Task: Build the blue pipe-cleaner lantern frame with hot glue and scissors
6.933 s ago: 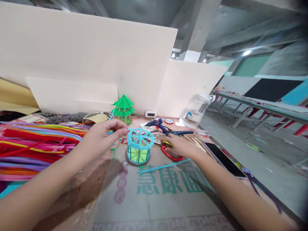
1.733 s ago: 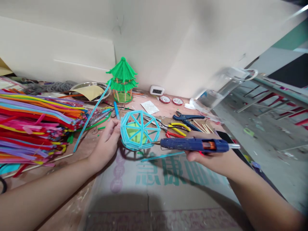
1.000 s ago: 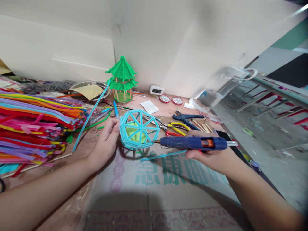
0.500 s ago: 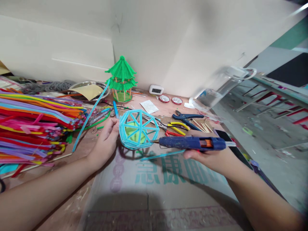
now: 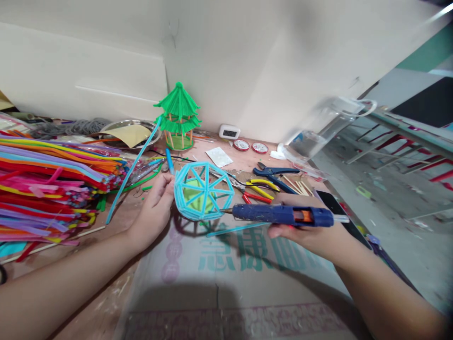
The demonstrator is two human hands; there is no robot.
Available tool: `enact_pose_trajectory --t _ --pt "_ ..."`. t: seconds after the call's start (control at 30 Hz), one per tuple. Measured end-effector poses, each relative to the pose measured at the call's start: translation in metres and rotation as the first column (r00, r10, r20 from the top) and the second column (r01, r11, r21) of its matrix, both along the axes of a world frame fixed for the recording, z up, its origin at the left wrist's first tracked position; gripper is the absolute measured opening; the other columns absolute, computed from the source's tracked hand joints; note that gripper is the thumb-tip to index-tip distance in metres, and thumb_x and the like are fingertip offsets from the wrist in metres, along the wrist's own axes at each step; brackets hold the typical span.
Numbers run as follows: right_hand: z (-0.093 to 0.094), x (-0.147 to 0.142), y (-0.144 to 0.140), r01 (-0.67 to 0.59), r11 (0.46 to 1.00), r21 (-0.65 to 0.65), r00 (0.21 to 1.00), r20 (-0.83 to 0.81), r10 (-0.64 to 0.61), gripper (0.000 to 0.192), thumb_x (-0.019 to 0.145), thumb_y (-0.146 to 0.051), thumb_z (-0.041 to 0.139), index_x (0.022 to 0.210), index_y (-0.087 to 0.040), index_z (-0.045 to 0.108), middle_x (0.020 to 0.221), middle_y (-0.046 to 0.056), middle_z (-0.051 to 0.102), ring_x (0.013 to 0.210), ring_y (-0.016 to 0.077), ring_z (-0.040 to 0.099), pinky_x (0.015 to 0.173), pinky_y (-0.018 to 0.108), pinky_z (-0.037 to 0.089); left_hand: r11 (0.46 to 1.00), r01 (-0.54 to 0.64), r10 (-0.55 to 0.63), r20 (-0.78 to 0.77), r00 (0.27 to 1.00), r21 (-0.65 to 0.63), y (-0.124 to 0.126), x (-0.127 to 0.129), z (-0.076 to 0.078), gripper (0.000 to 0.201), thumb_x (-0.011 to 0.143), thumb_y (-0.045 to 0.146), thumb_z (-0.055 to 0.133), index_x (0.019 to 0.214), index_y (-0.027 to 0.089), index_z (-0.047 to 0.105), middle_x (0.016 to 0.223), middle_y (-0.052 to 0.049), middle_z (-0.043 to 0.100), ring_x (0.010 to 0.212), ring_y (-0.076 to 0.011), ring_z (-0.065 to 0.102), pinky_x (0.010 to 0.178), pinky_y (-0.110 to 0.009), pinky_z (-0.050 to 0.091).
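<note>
Right hand (image 5: 311, 233) wrapped round glue gun (image 5: 281, 214), nozzle now touching the blue frame's (image 5: 202, 191) rim, closer than a second ago. Left hand (image 5: 155, 205) pinches frame, tilted off surface (image 5: 226, 269). Green pagoda (image 5: 179, 115) beyond.

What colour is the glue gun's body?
Dark blue, with an orange band near the rear; the head view shows the glue gun clearly.

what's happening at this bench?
A person is gluing a pipe-cleaner model. The left hand tilts a blue frame up off the cardboard. The right hand holds a glue gun, nozzle at the frame's rim. A pipe-cleaner pile lies left, a green pagoda stands behind, pliers lie right.
</note>
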State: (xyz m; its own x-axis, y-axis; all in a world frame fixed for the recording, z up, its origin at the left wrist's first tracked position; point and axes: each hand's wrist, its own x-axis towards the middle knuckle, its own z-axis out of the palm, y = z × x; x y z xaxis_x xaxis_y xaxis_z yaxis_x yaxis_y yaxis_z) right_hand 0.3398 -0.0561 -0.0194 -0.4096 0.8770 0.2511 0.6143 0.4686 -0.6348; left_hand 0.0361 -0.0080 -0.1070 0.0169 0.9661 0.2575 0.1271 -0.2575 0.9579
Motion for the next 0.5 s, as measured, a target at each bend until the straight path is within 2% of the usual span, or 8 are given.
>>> enact_pose_trajectory --t 0.1,0.23,0.37,0.5 --pt "0.0006 0.0017 -0.0004 0.010 0.999 0.038 0.997 0.078 -0.013 0.056 0.085 -0.073 0.070 0.069 -0.020 0.064 0.059 -0.001 0.060 0.055 0.0126 0.051 0.048 0.025 0.033 1.000 -0.009 0.009 -0.015 1.000 0.005 -0.0002 -0.0002 0.0007 0.023 0.098 0.046 0.053 0.091 0.024 0.056 0.086 0.001 0.057 0.079 -0.0187 0.053 0.076 -0.030 0.049" --pt "0.0044 0.0022 -0.0024 -0.027 0.996 0.084 0.987 0.163 0.013 0.052 0.084 -0.069 0.074 0.072 -0.020 0.066 0.063 0.000 0.064 0.056 0.0127 0.055 0.052 0.025 0.036 1.000 -0.010 0.011 -0.019 1.000 0.013 -0.0008 -0.0003 0.0019 0.023 0.098 0.046 0.054 0.089 0.024 0.056 0.084 0.001 0.057 0.078 -0.0189 0.053 0.076 -0.031 0.050" --pt "0.0057 0.0002 -0.0043 -0.037 0.995 0.096 0.989 0.146 0.022 0.047 0.083 -0.065 0.078 0.075 -0.020 0.068 0.066 0.000 0.066 0.058 0.0125 0.058 0.055 0.024 0.039 1.000 -0.014 0.014 -0.014 1.000 0.011 -0.0007 -0.0001 0.0022 0.024 0.098 0.047 0.054 0.089 0.024 0.056 0.084 0.001 0.057 0.077 -0.0189 0.053 0.075 -0.031 0.050" --pt "0.0036 -0.0015 -0.0037 -0.028 0.994 0.105 0.994 0.110 0.016 0.051 0.084 -0.069 0.075 0.072 -0.020 0.067 0.063 0.000 0.065 0.055 0.0121 0.056 0.053 0.025 0.038 1.000 -0.011 0.011 -0.002 1.000 0.012 0.0004 -0.0005 0.0006 0.023 0.098 0.046 0.055 0.090 0.024 0.056 0.083 0.000 0.056 0.077 -0.0188 0.052 0.075 -0.031 0.049"
